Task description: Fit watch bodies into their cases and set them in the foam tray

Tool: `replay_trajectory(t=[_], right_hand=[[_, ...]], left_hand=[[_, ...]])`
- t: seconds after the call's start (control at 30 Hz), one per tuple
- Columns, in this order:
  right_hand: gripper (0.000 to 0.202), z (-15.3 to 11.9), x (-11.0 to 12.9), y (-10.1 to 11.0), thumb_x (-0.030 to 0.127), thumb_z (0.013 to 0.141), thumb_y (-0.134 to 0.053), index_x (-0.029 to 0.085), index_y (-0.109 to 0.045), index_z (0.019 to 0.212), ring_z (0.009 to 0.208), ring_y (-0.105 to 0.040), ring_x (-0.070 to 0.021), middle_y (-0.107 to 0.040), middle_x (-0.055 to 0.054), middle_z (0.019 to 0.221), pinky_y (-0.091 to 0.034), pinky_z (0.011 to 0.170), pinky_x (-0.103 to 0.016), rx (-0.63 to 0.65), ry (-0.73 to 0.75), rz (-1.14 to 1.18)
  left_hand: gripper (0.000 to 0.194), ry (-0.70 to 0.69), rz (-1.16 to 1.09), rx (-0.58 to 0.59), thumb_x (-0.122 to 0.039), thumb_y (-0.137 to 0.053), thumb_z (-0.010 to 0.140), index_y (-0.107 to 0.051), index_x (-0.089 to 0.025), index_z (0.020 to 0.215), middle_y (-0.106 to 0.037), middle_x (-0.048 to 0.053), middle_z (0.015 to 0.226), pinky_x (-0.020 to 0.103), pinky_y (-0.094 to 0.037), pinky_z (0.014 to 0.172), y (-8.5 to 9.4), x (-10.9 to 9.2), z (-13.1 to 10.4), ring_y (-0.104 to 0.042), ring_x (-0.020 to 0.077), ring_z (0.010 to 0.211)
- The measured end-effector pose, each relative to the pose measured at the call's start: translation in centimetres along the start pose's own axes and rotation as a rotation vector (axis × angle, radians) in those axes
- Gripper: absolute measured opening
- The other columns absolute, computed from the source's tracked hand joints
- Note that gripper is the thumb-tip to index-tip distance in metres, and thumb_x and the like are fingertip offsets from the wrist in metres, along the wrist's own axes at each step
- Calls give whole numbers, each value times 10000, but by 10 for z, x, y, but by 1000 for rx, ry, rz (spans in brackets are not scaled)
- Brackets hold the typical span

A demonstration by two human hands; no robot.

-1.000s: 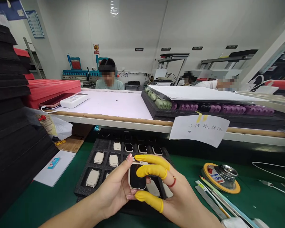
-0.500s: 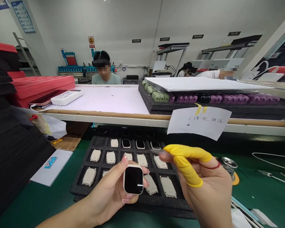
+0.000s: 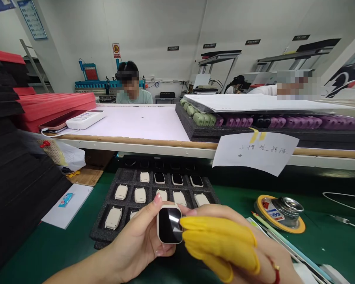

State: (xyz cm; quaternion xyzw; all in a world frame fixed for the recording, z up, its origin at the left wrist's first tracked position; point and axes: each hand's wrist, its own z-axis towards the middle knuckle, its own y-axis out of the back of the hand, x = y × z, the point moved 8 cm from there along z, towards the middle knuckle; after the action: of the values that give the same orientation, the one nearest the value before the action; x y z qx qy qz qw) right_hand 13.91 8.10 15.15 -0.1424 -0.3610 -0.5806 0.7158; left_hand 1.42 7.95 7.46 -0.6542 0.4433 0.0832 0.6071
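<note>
My left hand (image 3: 144,232) grips a cream smartwatch case (image 3: 169,225), strapless, its glossy black screen facing me. Yellow covers sit on several fingers of my right hand (image 3: 225,240), which are pressed together with their tips at the screen's right edge. Whatever those fingers pinch is hidden behind the covers. Just beyond both hands lies a black foam tray (image 3: 102,223) with cream watch cases in its compartments. Some cases, such as one watch case (image 3: 121,192), lie back up; in the far row a watch (image 3: 177,180) shows its black screen.
A shelf (image 3: 136,128) crosses above the tray, bearing a white device (image 3: 85,119), red foam (image 3: 59,106) and a foam tray of green and purple cases (image 3: 205,119). A paper note (image 3: 254,152) hangs from its edge. At right is a round metal-topped container (image 3: 288,209). A co-worker (image 3: 133,88) sits opposite.
My right hand has come down and left from above the tray to the watch's right side. Earlier its fingertips held a thin translucent piece. My left hand keeps hold of the watch.
</note>
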Motion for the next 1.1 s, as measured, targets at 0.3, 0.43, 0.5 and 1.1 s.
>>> replay_trajectory(t=[0.3, 0.43, 0.5, 1.1], right_hand=[[271, -10, 11, -15, 183, 991, -545, 245, -676, 1220, 988, -720, -196, -761, -74, 1076, -607, 865, -271, 132, 217, -369], [290, 0, 16, -27, 202, 888, -701, 226, -662, 1174, 779, -647, -210, -730, -62, 866, -578, 694, -336, 115, 305, -555], [374, 3, 7, -29, 296, 863, -738, 211, -631, 1210, 713, -588, -200, -684, -63, 852, -551, 603, -325, 109, 207, -579], [408, 21, -39, 0, 329, 805, -755, 242, -611, 1176, 845, -674, -194, -714, -35, 1001, -558, 749, -310, 69, -138, -343]], left_hand=[[514, 9, -25, -48, -603, -774, 746, -738, -119, 916, -588, 0, 705, 155, -288, 443, 3, 6, 3, -436, 44, 501], [496, -71, 6, -114, -624, -772, 738, -676, -145, 825, -565, -21, 655, 177, -302, 467, 12, 9, 7, -399, 47, 477], [474, -76, 25, -134, -604, -798, 722, -645, -171, 839, -549, -37, 657, 183, -325, 506, 15, 13, 7, -437, 63, 523], [520, -16, 134, -67, -664, -690, 787, -585, -167, 894, -641, 12, 844, 206, -229, 488, 0, 14, 2, -361, 38, 499]])
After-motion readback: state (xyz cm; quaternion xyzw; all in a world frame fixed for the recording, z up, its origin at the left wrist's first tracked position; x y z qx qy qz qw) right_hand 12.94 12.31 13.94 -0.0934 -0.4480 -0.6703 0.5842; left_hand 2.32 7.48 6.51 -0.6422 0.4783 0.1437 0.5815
